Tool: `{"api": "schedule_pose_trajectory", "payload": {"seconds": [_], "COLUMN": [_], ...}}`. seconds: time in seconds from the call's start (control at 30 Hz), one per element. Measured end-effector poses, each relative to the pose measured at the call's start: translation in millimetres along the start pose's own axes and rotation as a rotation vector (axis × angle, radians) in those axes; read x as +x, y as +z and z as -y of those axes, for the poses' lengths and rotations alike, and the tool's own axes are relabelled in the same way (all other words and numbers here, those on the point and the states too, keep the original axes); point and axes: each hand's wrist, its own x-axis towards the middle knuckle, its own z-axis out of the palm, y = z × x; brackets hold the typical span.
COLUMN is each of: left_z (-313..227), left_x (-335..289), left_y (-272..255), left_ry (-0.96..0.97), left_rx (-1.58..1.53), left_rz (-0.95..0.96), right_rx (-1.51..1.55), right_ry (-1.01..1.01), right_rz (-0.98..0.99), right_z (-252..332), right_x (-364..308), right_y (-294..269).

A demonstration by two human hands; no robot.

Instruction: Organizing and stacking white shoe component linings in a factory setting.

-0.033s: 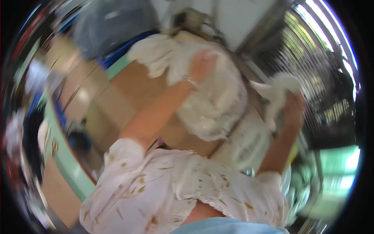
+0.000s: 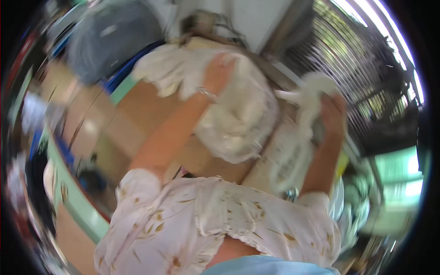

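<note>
A clear plastic bag (image 2: 236, 149) with soft white material (image 2: 247, 105) in it lies on the brown tabletop in front of me. My left hand (image 2: 219, 75) is on the far left part of this white heap; its fingers are smeared by motion, and I cannot tell whether they grip any of it. Crumpled white cloth (image 2: 160, 68) lies just left of that hand. Off to the right, my right hand (image 2: 333, 112) is closed on a limp white cloth-like piece (image 2: 316, 89), raised beside the bag, with a narrow strip of it sticking out leftward.
Brown boards (image 2: 151, 114) cover the table to the left, near a pale green edge (image 2: 82, 201). A big grey plastic bag (image 2: 114, 41) stands at the far left. A whitish flat package (image 2: 288, 158) lies under my right forearm. Dark slats (image 2: 362, 59) border the right side.
The whole scene has shifted slightly left in the view. Both hands keep about the same places, with the white piece still in my right hand.
</note>
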Motion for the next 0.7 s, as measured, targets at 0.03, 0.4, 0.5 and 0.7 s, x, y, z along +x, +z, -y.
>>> {"api": "schedule_pose_trajectory", "payload": {"seconds": [0.03,0.4,0.5,0.7], "left_z": [-8,-112,-115,-133], "left_x": [4,-6,3,16], "left_y": [4,114,123,141], "left_ry": [-0.157,-0.04,0.011,0.46], "left_rx": [-0.117,-0.755,-0.747,-0.467], "left_rz": [0.031,0.606,0.693,0.896], "right_rx": [0.128,0.151,0.115,-0.125], "right_ry": [-0.117,-0.333,-0.336,-0.222], "right_rz": [0.053,-0.126,-0.131,0.161], "right_z": [22,-23,-16,14], "right_x": [-14,0,-1,-15], "right_y": [14,15,2,-35]}}
